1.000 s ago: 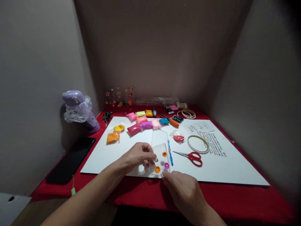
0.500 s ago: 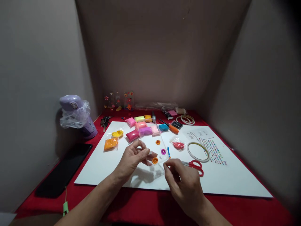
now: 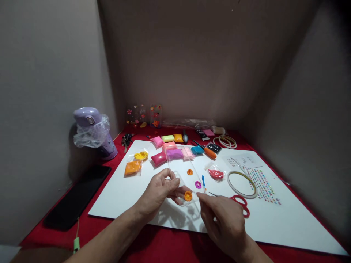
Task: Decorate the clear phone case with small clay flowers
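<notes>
My left hand [image 3: 161,186] grips the near left edge of a clear phone case [image 3: 181,175], which is tilted above the white board. On the case are a small orange clay flower [image 3: 189,172], a purple clay flower [image 3: 197,185] and a larger orange clay flower [image 3: 188,196] close to my left fingers. My right hand [image 3: 223,215] is closed, thumb and index finger pinched by the lower right edge of the case. Whatever lies between those fingertips is too small or hidden. Red-handled scissors [image 3: 240,199] lie partly behind my right hand.
On the white board [image 3: 115,197] are several colored clay packets [image 3: 174,153], a blue tool [image 3: 203,181], an orange-handled tool [image 3: 210,152], a tape roll [image 3: 229,182] and a gem sheet [image 3: 260,184]. A black phone [image 3: 78,197] and purple bottle [image 3: 109,148] stand left.
The camera view has shifted, so the board and its items appear farther right. Both hands and the case sit slightly lower and to the right in the picture. The left grip persists.
</notes>
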Available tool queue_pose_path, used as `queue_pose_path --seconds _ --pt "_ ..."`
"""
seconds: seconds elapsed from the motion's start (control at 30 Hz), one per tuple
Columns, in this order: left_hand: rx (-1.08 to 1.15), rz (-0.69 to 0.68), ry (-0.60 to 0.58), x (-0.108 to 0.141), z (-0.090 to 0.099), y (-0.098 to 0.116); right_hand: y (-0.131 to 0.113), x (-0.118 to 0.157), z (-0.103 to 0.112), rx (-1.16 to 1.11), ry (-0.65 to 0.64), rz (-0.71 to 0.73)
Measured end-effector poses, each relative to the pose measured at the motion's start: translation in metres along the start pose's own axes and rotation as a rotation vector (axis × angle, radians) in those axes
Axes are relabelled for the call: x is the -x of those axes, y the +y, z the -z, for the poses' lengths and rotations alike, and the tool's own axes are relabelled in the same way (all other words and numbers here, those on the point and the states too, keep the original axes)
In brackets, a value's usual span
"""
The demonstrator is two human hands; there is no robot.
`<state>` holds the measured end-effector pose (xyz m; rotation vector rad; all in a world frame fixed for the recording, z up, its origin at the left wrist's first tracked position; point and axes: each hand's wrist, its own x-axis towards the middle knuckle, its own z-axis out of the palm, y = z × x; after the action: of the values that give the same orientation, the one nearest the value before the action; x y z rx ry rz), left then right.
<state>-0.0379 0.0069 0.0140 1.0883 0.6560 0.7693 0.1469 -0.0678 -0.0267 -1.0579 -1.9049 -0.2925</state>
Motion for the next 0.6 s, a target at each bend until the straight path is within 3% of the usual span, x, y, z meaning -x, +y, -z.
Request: queue_pose_path --seconds 0.6 --pt "0.01 0.001 -0.054 -0.0012 0.0029 -0.005 -0.001 0.0013 0.0006 0.005 -0.07 0.008"
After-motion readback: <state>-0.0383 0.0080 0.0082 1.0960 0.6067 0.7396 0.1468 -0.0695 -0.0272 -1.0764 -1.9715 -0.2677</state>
